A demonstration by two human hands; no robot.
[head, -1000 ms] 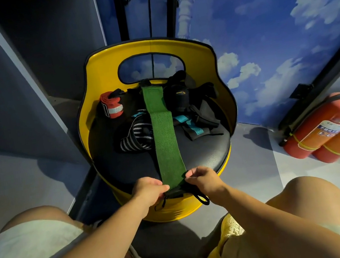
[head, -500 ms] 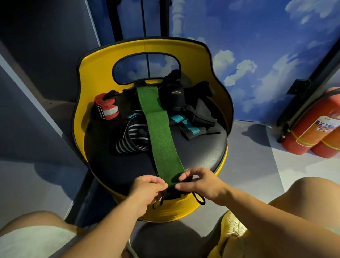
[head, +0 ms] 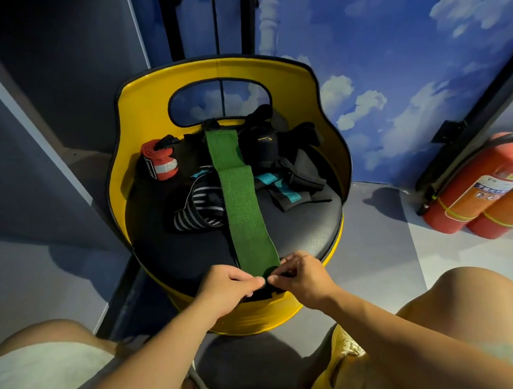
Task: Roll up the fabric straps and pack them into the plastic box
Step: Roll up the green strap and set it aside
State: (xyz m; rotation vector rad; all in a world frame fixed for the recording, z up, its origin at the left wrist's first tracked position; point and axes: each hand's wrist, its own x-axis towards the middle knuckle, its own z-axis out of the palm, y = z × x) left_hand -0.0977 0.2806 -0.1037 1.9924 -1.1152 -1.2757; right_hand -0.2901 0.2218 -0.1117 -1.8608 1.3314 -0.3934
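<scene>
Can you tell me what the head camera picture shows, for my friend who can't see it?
The left hand and right hand pinch the near end of a long green strap lying flat on a yellow chair's black seat.

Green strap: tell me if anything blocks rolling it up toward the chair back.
Both hands, left hand and right hand, pinch the near end of the green strap. It lies over the striped strap; nothing rests on top. No plastic box is visible.

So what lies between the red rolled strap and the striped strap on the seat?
In the head view, only bare black seat cushion separates the red rolled strap from the striped strap.
</scene>
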